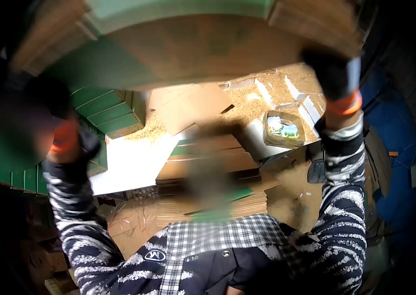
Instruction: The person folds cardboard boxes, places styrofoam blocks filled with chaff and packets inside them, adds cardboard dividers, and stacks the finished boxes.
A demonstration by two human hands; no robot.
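A large cardboard box (183,54), green and brown and smeared by motion, is raised across the top of the head view. My left hand (48,96), in a dark glove with an orange cuff, grips its left side. At the box's right side my right hand (327,73), gloved the same way, holds it too. Both hands are blurred, and the box partly hides their fingers. Below the box, in front of my body, is a stack of flat cardboard (213,172) with brown and green sheets.
Green boxes (105,110) stand in rows at the left. Behind the white tabletop (129,162) lie loose cardboard sheets (191,105) on yellowish grains or shavings. An open carton (284,130) with colourful packets stands right of centre. Blue sheeting (394,147) hangs at the far right.
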